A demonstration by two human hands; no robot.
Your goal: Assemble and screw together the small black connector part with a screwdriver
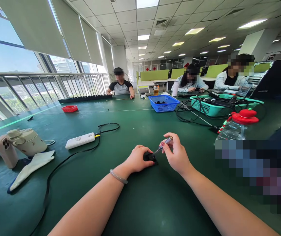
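Note:
My left hand is closed around a small black part and holds it down on the green table. The part's exact kind does not show, since my fingers cover much of it. In my right hand is a screwdriver with a shiny handle, gripped between thumb and fingers. The screwdriver slants down to the left, and its tip meets the top of the black part.
A white power bank with a black cable lies left of my hands. Beyond are a red tray, a blue basket and a teal basket of cables. A red-lidded bottle stands right. Several people sit around the table.

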